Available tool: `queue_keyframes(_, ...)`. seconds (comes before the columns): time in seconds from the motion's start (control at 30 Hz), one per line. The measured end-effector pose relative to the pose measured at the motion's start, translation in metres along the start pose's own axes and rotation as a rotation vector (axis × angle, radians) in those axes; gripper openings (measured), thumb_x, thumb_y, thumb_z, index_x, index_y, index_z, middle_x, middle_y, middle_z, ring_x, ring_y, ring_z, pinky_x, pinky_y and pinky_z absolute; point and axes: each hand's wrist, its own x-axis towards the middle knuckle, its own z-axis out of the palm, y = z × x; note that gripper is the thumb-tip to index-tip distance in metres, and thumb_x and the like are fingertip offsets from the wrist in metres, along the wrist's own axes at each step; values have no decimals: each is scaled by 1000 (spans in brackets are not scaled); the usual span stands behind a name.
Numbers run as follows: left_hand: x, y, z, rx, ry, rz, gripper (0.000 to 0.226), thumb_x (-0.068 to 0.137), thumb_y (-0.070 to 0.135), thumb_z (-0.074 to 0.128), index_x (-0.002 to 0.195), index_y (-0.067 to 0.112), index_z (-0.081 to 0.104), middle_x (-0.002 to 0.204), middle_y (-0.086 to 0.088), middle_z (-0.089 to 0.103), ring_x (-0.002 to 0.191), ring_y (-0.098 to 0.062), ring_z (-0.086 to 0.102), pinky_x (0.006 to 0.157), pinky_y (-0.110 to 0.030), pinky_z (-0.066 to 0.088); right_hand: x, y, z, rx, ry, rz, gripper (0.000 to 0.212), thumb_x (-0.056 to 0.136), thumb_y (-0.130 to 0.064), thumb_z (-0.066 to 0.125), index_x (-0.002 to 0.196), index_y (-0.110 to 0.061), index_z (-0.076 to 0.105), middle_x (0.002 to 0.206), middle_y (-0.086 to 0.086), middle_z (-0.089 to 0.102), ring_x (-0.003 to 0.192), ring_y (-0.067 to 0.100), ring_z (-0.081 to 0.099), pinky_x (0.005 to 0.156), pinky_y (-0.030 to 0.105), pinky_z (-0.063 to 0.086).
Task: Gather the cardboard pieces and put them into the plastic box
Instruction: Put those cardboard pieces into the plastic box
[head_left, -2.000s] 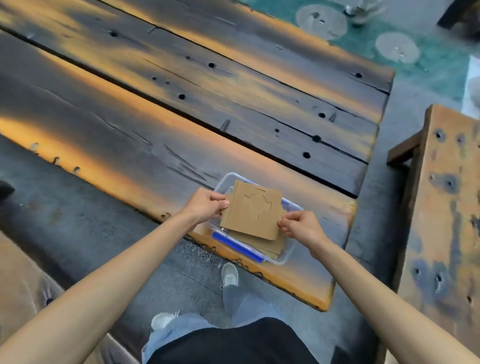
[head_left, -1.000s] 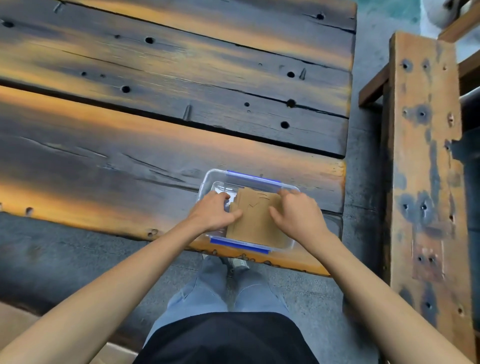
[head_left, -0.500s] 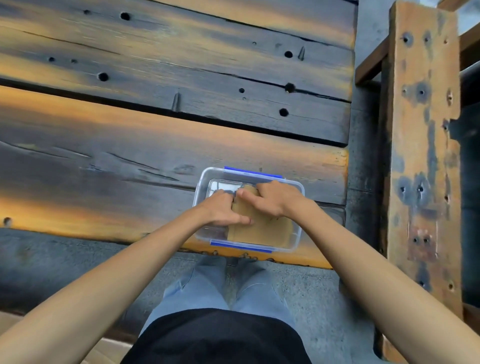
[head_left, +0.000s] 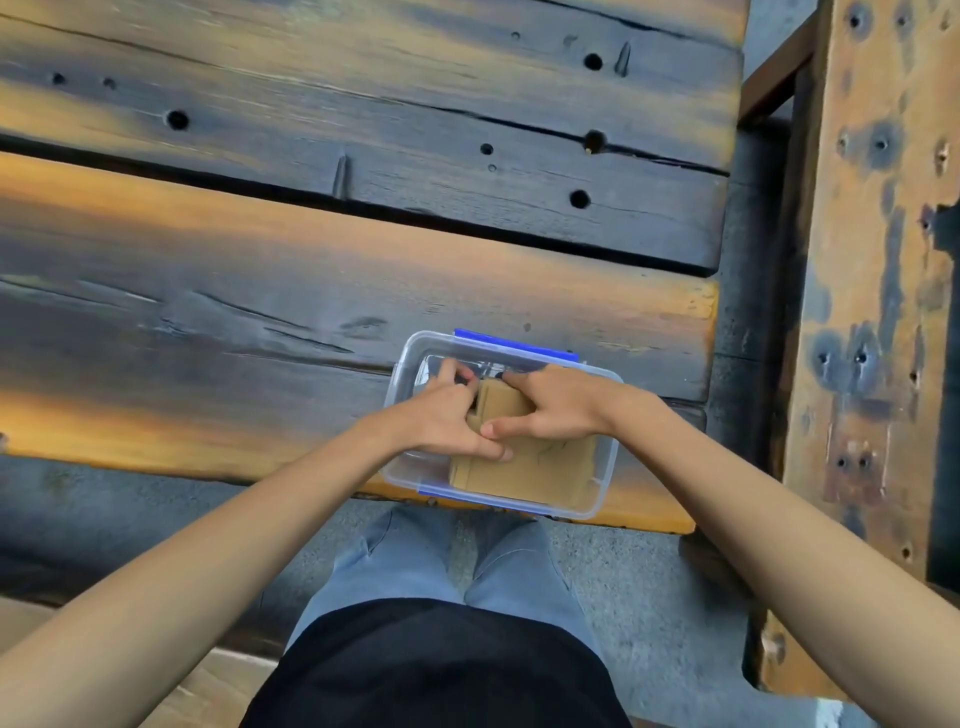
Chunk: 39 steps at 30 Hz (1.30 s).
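Observation:
A clear plastic box (head_left: 608, 470) with blue clips stands at the near edge of the wooden table. Brown cardboard pieces (head_left: 524, 470) lie stacked flat inside it, toward its right side. My left hand (head_left: 441, 415) reaches into the box from the left, fingers curled at the stack's left edge. My right hand (head_left: 550, 408) lies across the top of the stack, fingers spread and pressing down on it. The far part of the cardboard is hidden under both hands.
The table (head_left: 260, 291) is made of dark, weathered planks with holes and a gap between boards. A wooden bench (head_left: 878, 260) runs along the right. My legs and the concrete floor (head_left: 639, 582) are below the table edge.
The cardboard went from being held above the box to lying down inside it. Both hands followed it in and now press on the stack; the camera moved closer.

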Motion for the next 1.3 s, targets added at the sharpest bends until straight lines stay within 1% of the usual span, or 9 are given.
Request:
queue_keyframes(0.17, 2, 4, 5, 38, -39, 0, 54, 69, 69, 79, 76, 20, 57, 151, -4, 16, 143, -33, 27, 119, -44, 34, 8, 0, 4, 11, -24, -72, 64, 88, -65, 60, 128, -15, 56, 75, -15, 49, 71, 6, 50, 61, 26, 36)
queue_keyframes(0.37, 2, -1, 8, -16, 0, 34, 71, 73, 63, 80, 122, 14, 64, 159, -4, 6, 153, -32, 12, 125, -43, 26, 5, 9, -4, 127, -112, -138, 57, 91, -57, 65, 138, -27, 54, 89, -10, 61, 89, 16, 57, 75, 29, 41)
queue_keyframes(0.5, 4, 3, 13, -20, 35, 28, 58, 75, 61, 79, 109, 16, 65, 159, -6, 6, 153, -30, 10, 126, -40, 23, 6, 9, -3, -22, -48, -180, 58, 89, -60, 65, 134, -25, 53, 73, -15, 52, 71, 7, 51, 60, 22, 35)
queue_keyframes(0.63, 4, 2, 15, -57, 69, 5, 40, 73, 61, 79, 82, 25, 63, 157, -1, 5, 152, -26, 13, 124, -41, 28, 10, 11, -4, -48, -9, -218, 55, 89, -60, 64, 129, -23, 55, 73, -10, 55, 68, 1, 49, 61, 28, 34)
queue_keyframes(0.77, 4, 4, 17, -54, 77, 4, 48, 70, 60, 82, 94, 20, 70, 159, -2, 3, 152, -29, 10, 124, -41, 28, 11, 13, 0, -53, 0, -230, 57, 89, -56, 65, 134, -22, 53, 77, -6, 57, 73, 15, 52, 66, 30, 36)
queue_keyframes(0.93, 6, 4, 13, 47, 43, 14, 79, 68, 62, 84, 123, 8, 66, 164, -5, 0, 155, -31, 3, 127, -40, 21, 16, 12, 0, -62, 14, -243, 57, 88, -52, 68, 134, -22, 54, 70, -16, 51, 65, -1, 48, 56, 21, 32)
queue_keyframes(1.07, 4, 5, 9, 29, 26, 33, 56, 69, 60, 85, 107, 23, 69, 164, -6, 1, 155, -31, 4, 127, -41, 19, 16, 12, 0, -63, 33, -266, 64, 82, -59, 72, 132, -22, 55, 75, -21, 49, 67, -3, 47, 58, 19, 33)
queue_keyframes(1.2, 5, 8, 16, 29, 74, 13, 76, 65, 64, 82, 115, 8, 69, 161, -3, 4, 152, -30, 11, 125, -37, 25, 17, 10, 1, -150, 73, -285, 65, 83, -58, 72, 129, -15, 56, 69, -17, 46, 61, -2, 43, 53, 18, 29)
queue_keyframes(1.3, 4, 12, 17, -6, 108, -15, 73, 68, 59, 84, 113, 5, 69, 161, -1, 3, 151, -29, 15, 123, -38, 28, 19, 4, -5, -218, 55, -294, 63, 83, -57, 72, 124, -12, 58, 69, -14, 46, 61, -1, 43, 53, 21, 29)
